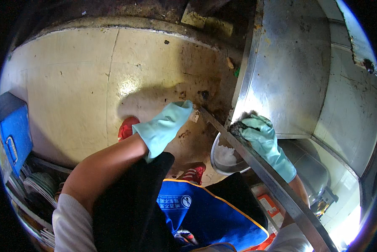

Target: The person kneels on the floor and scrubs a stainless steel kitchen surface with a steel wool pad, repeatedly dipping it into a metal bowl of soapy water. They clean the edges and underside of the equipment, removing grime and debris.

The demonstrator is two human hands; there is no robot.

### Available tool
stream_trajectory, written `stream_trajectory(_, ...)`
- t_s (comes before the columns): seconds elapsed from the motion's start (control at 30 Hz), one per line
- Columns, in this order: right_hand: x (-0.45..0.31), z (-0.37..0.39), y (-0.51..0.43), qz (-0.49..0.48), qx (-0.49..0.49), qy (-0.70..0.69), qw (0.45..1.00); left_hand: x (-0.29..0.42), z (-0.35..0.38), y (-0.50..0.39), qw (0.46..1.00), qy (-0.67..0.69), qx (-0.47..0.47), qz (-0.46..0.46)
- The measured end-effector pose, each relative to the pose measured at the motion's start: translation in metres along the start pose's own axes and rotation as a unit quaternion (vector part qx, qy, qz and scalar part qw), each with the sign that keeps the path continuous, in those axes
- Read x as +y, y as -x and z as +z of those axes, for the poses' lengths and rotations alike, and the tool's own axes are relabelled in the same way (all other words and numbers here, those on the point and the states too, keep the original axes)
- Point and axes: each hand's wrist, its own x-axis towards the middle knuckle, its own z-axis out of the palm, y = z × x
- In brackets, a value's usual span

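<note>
My left hand [168, 124], in a pale green rubber glove, is over the tiled floor, beside the upper end of a long metal bar [270, 178]. Its fingers are folded or hidden, and whether it holds anything is unclear. The bar slants down to the lower right, across my right arm. My right hand [261, 132], in a matching glove, grips a dark scouring pad [238, 128] against the bar, close to the corner of a stainless steel panel [289, 69]. Partly behind the bar, a round metal basin [214, 157] holds something white and foamy-looking.
A blue box [15, 129] with a metal handle is at the far left, above stacked plates [38, 186]. Dark grime and scraps lie on the floor [72, 85]. A rounded metal vessel [311, 173] and a red-and-white package [270, 206] are at the lower right.
</note>
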Motion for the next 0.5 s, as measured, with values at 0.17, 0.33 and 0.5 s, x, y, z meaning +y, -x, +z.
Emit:
stream_trajectory(0.17, 0.010, 0.000, -0.005, 0.178, -0.109, -0.249, 0.946, -0.009, 0.013, 0.004, 0.969, -0.022, -0.141, -0.201)
stream_trajectory(0.33, 0.002, -0.013, 0.005, 0.360, -0.084, -0.175, 0.912, -0.027, 0.027, 0.006, 0.975, -0.186, -0.115, 0.027)
stream_trajectory(0.5, -0.012, -0.003, -0.017, 0.092, 0.034, -0.097, 0.990, -0.029, 0.028, 0.010, 0.989, -0.129, -0.065, -0.029)
